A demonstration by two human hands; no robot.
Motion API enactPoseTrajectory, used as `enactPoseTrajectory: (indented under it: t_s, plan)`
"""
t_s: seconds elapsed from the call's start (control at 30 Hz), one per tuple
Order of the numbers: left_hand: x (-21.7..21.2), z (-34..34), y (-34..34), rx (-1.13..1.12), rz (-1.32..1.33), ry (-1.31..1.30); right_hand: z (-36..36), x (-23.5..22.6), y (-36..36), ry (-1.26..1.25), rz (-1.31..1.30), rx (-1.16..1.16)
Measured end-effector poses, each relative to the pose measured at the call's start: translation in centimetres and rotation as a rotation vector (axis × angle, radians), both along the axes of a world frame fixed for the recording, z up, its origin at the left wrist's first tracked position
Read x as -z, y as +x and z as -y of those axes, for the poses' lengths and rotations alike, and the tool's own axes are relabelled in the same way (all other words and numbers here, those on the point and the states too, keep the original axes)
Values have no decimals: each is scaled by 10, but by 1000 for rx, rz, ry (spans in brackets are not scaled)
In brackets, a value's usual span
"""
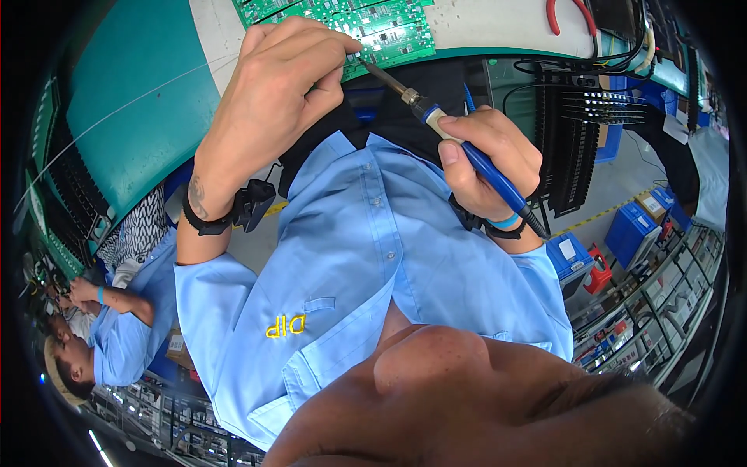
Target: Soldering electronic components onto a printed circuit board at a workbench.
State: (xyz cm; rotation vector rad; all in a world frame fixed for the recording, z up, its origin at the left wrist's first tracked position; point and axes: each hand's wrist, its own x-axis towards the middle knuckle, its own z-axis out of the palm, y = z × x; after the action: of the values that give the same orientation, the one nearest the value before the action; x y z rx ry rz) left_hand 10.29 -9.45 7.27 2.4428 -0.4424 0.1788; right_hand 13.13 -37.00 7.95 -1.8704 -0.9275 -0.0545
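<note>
In my right hand [494, 159] is a soldering iron [490, 173], gripped by its blue and cream handle. Its metal tip points up and left onto a green circuit board panel [397, 35] at the bench's near edge. My left hand [288, 86] is closed over the panel's left part, the index finger reaching close to the iron's tip. A thin strand of solder wire [124, 115] runs from the far left up to this hand; its end between the fingers is hidden. Small parts dot the panel.
The bench has a teal mat [156, 101]. Red-handled pliers [554, 17] lie at the upper right, near black cables. A black slotted rack [564, 148] stands right of me, with blue bins [632, 233] beyond. Another person [124, 335] in blue works at the left.
</note>
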Motion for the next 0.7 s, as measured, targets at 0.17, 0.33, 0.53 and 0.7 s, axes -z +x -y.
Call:
enactPoseTrajectory:
  t_s: [0.17, 0.33, 0.53, 0.7]
  plan:
    - [2, 1, 0, -7, 6, -6, 1, -1, -1, -10, -9, 1]
    - [2, 2, 0, -10, 9, -8, 1, -1, -1, -10, -4, -2]
    - [3, 1, 1, 12, 68, -17, 1, -3, -2, -10, -9, 4]
    - [3, 1, 0, 3, 58, -17, 3, -6, 0, 47, 0, 21]
